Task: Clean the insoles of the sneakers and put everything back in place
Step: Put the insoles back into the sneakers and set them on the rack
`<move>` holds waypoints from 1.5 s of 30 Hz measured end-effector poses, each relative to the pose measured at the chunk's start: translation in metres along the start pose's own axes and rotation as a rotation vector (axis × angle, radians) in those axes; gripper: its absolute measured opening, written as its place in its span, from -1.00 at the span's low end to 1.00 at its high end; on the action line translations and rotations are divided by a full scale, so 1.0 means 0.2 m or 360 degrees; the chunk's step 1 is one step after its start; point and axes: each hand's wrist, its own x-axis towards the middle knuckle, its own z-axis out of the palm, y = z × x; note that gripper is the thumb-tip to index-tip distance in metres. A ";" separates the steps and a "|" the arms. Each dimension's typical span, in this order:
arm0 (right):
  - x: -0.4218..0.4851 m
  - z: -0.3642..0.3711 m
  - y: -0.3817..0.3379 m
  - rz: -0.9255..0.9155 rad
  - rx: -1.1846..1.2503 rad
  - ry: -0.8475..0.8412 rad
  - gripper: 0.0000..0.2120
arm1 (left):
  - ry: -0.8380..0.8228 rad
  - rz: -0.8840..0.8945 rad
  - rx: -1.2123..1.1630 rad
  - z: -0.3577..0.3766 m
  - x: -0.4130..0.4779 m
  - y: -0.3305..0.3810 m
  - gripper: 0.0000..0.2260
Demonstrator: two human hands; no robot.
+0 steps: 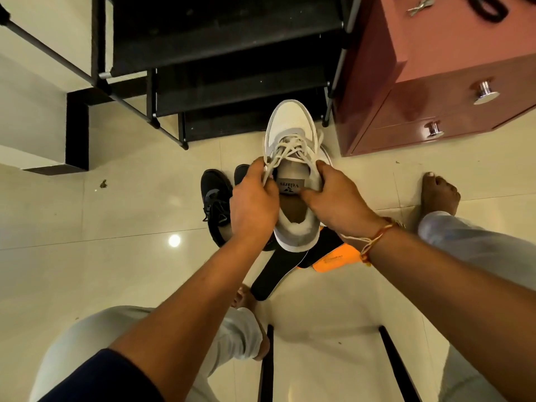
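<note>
A white sneaker (290,123), laces loose, sits between both hands, toe pointing away. The left hand (252,204) grips its laced edge. The right hand (336,198) grips the opposite edge, thumb against the grey-labelled tongue. A black insole (275,271) lies below the wrists.

Count on inspection: one white sneaker (290,126), two black sneakers (216,198), one black insole (269,275), one orange insole (333,259), one shoe rack (232,33), one red cabinet (435,53) bearing two metal knobs (485,92), and two bare feet (439,195).

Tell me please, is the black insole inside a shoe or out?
Out. The black insole lies on the floor, below the white sneaker that the left hand and right hand hold.
</note>
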 end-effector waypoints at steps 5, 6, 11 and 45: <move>0.00 -0.02 -0.01 -0.0120 -0.0433 0.0265 -0.56 | -0.0078 0.0026 -0.0381 0.00 -0.01 0.03 -0.75; 0.00 -0.02 -0.01 -0.0150 -0.0463 0.0291 -0.54 | -0.0064 0.0016 -0.0455 0.00 -0.01 0.04 -0.74; 0.02 -0.03 0.01 -0.0188 -0.0499 0.0314 -0.52 | 0.0009 -0.0205 -0.0850 -0.02 0.00 0.07 -0.80; 0.02 0.02 0.04 -0.0307 -0.0484 0.0044 -0.40 | -0.0464 -0.0236 -0.0293 -0.16 0.11 0.06 -0.49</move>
